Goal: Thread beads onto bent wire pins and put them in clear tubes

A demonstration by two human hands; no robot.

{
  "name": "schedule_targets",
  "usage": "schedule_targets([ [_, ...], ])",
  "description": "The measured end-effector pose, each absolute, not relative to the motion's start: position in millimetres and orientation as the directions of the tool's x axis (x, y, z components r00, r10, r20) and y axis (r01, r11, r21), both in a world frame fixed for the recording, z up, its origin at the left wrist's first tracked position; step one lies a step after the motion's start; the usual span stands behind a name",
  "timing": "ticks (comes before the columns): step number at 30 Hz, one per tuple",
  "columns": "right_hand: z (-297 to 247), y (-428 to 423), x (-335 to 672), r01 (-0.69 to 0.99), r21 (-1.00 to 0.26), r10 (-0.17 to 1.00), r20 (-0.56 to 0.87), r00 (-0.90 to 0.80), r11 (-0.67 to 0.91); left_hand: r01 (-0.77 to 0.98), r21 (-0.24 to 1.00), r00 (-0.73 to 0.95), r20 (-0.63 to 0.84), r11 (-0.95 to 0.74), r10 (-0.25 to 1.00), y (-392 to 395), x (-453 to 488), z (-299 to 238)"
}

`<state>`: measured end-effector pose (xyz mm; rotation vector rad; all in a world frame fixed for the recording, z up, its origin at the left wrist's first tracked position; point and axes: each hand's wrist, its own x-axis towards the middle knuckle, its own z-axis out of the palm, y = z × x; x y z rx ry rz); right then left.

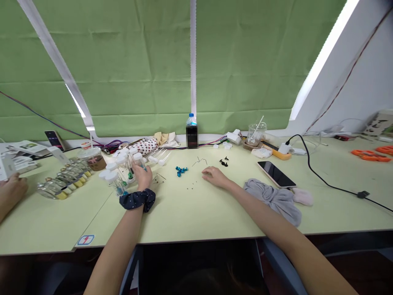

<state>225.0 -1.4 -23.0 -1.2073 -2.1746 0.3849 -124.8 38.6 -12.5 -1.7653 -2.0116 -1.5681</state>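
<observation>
My left hand (142, 176), a dark dotted scrunchie (137, 200) on its wrist, is closed around a clear plastic tube with a white cap (138, 159), among several similar tubes (114, 176) standing on the pale green table (190, 217). My right hand (215, 176) rests on the table with its fingers curled and pressed together; what they hold, if anything, is too small to see. A few blue beads (181, 170) lie between my hands. Small black pieces (224, 162) and thin bent wires (199, 161) lie beyond my right hand.
A grey cloth (276, 198) and a phone (276, 173) lie right of my right arm, with a black cable (325, 180) beyond. Small glass bottles (63, 182) and another person's hand (12, 188) are at the left. A water bottle (191, 132) stands at the back.
</observation>
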Motion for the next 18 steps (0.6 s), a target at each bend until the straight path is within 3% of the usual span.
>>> schedule_targets([
  [4,-23,-1,226,0.666,-0.498,0.83,0.379,-0.41,0.556,0.824,0.535,-0.351,0.74,-0.186,0.574,17,-102,6],
  [8,-26,0,224,0.67,-0.48,0.822,0.392,-0.412,0.566,0.884,0.341,-0.109,0.815,-0.319,0.57,-1,-76,18],
  [12,-31,-2,217,0.681,-0.468,0.82,0.421,-0.389,0.563,0.874,0.234,0.15,0.705,-0.426,0.694,10,-64,5],
  [18,-37,-2,208,0.728,-0.386,0.804,0.455,-0.383,0.566,0.951,0.208,0.128,0.411,-0.229,0.903,51,-60,-13],
])
